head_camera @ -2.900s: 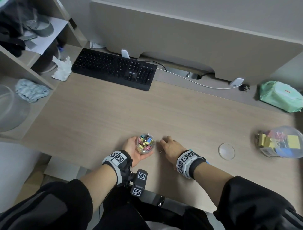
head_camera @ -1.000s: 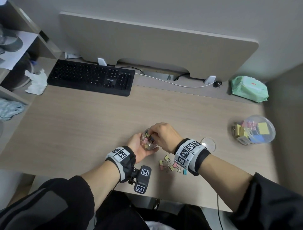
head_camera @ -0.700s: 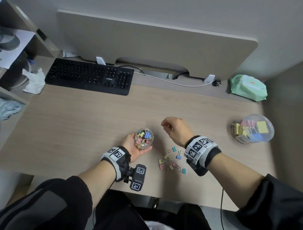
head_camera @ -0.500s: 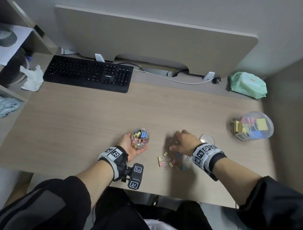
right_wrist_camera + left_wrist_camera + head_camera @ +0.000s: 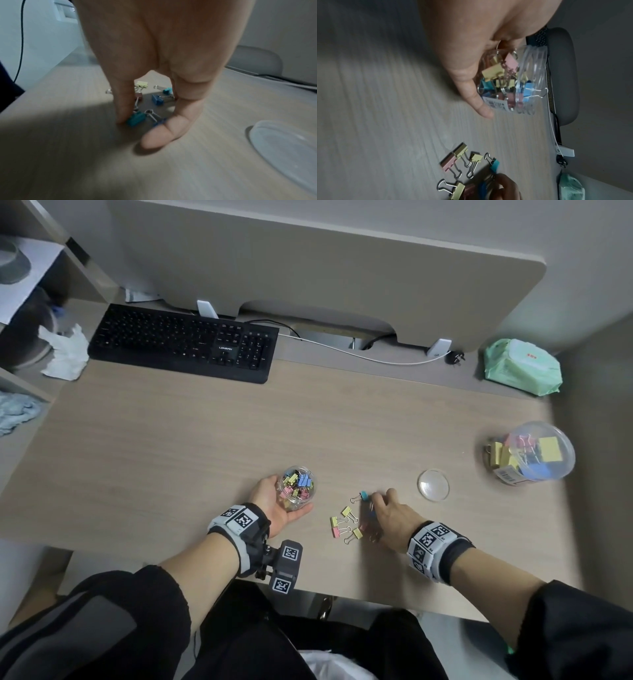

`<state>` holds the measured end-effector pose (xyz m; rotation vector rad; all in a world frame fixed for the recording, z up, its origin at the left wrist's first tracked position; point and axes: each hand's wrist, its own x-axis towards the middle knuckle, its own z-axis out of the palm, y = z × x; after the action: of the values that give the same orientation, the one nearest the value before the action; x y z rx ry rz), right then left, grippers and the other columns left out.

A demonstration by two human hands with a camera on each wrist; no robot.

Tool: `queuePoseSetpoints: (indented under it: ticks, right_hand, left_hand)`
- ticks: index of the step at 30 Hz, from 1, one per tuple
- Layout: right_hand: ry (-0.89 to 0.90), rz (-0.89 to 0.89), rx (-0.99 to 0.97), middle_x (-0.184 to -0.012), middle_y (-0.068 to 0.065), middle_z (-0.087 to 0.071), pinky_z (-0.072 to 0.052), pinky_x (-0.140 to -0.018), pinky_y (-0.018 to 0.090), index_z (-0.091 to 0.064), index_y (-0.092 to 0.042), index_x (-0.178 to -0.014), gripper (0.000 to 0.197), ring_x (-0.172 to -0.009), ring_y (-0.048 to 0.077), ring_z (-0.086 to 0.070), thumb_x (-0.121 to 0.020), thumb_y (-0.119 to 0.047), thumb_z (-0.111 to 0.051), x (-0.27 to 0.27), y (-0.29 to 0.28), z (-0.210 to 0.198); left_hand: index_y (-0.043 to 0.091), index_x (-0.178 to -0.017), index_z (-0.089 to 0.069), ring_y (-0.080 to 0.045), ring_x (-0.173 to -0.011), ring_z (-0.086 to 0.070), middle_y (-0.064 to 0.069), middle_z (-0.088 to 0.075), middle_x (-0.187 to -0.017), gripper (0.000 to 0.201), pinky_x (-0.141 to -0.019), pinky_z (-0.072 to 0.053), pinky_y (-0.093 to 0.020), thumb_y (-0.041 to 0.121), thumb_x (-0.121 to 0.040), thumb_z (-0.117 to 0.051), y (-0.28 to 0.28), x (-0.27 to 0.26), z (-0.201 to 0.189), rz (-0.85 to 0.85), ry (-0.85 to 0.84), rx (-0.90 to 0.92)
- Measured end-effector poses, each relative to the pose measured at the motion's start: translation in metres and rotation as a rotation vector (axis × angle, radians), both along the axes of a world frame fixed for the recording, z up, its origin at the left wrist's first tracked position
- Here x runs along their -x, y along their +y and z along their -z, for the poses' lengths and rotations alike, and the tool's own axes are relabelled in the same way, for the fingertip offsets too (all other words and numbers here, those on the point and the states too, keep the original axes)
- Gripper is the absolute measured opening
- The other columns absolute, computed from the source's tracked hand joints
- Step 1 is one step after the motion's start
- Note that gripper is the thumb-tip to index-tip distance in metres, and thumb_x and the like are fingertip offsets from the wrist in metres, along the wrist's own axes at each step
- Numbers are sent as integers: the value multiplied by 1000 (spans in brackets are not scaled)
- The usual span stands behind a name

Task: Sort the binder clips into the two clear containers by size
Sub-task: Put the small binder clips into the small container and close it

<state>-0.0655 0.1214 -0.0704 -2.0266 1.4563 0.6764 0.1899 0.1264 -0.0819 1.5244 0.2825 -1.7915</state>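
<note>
The loose binder clips (image 5: 347, 523) lie scattered on the desk (image 5: 171, 446) near its front edge, between the two hands, in yellow, pink, teal and blue. Just left of them the small clear container (image 5: 296, 487), already partly filled with small clips, sits in the left hand (image 5: 274, 505), whose fingers and thumb curl round its wall. The right hand (image 5: 388, 517) hangs over the right side of the scatter, thumb and forefinger spread narrowly and tipped down to the desk on either side of a teal clip (image 5: 136, 119); they touch or nearly touch it, but whether it is actually pinched cannot be told. A clear lid (image 5: 433, 484) lies just beyond that hand, and the large clear container (image 5: 529, 451), holding bigger clips, stands well apart to the right. The likely trouble: these clips are small, slick and tangled by their wire handles, so a pinch could skid one away or drag a neighbour along. Mixed sizes could also end up in the wrong container if the person does not check each one.
</note>
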Motion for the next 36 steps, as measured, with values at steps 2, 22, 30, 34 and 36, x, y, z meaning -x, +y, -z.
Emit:
queuePoseSetpoints:
  ticks: [2,22,30,34,36]
  right_hand:
    - [-66,77,30,-122,14,-36,-53,-74,44,-32,-13,-127,54,-85,40,-66,-81,-10,-61,-6,0,3]
    - [-149,-25,68,-131,13,-28,-54,-79,43,-38,-21,-130,63,-82,38,-64,-76,-21,-70,-49,-8,11]
    - [-198,62,44,-123,14,-34,-52,-80,41,-42,-17,-127,50,-84,42,-64,-81,-13,-63,-47,-23,10]
    - [-180,76,14,-126,15,-35,-50,-81,40,-40,-18,-130,54,-90,43,-63,-81,-15,-62,-47,-25,10]
    - [-158,79,11,-127,17,-36,-49,-79,41,-40,-16,-128,49,-92,45,-62,-83,-15,-58,-47,-26,10]
  left_hand:
    - [6,-133,-63,-39,-111,-67,-21,-68,-130,43,-61,-63,-49,28,-107,-36,0,0,1,-3,-2,-3]
    - [4,-132,-64,-36,-105,-69,-20,-69,-126,44,-69,-60,-49,27,-107,-36,1,-3,-8,-2,-16,-10]
    - [4,-131,-65,-37,-108,-68,-20,-69,-129,43,-67,-60,-48,28,-107,-39,3,1,-11,4,-25,-24]
    - [3,-128,-66,-37,-109,-68,-21,-68,-129,43,-68,-60,-49,29,-107,-39,4,1,-13,2,-21,-28]
    - [3,-124,-66,-36,-107,-67,-21,-68,-129,42,-71,-58,-50,29,-107,-38,5,1,-13,1,-18,-28]
